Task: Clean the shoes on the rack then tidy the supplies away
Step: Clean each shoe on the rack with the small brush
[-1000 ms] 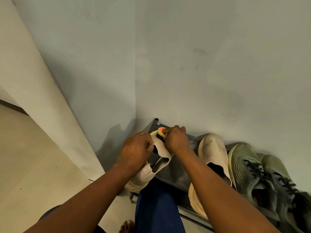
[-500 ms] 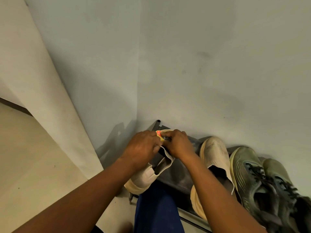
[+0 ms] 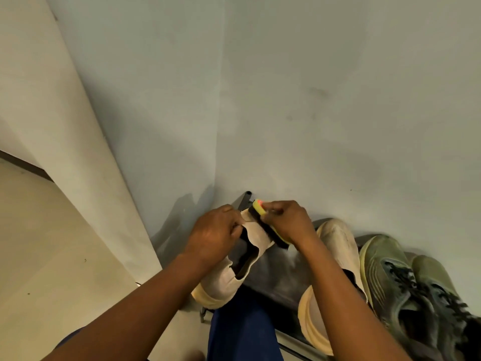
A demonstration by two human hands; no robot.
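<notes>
Two hands meet over one cream slip-on shoe (image 3: 229, 280) held up in front of the rack (image 3: 281, 277). Right hand (image 3: 289, 222) has its fingers curled tight round a brush (image 3: 263, 220) with a yellow back and a strip of black bristles; the grip is closed on the brush, whose bristles lie against the shoe's heel collar. Left hand (image 3: 213, 235) pinches the cloth edge of that same collar, fingers folded in, so its grip is closed on the shoe. The shoe's upper looks like soft, matte fabric, its sole a thicker, pale yellow band at the toe, which points down toward the person's blue trouser leg (image 3: 242, 329).

Just right of the brush, the matching cream shoe (image 3: 335, 246) lies on the rack's dark, dull top with its yellowish sole rim showing. Beside it sit two olive-green lace-up trainers (image 3: 390, 277) with dark laces. The rack stands in a corner against a plain pale wall (image 3: 312, 100).
</notes>
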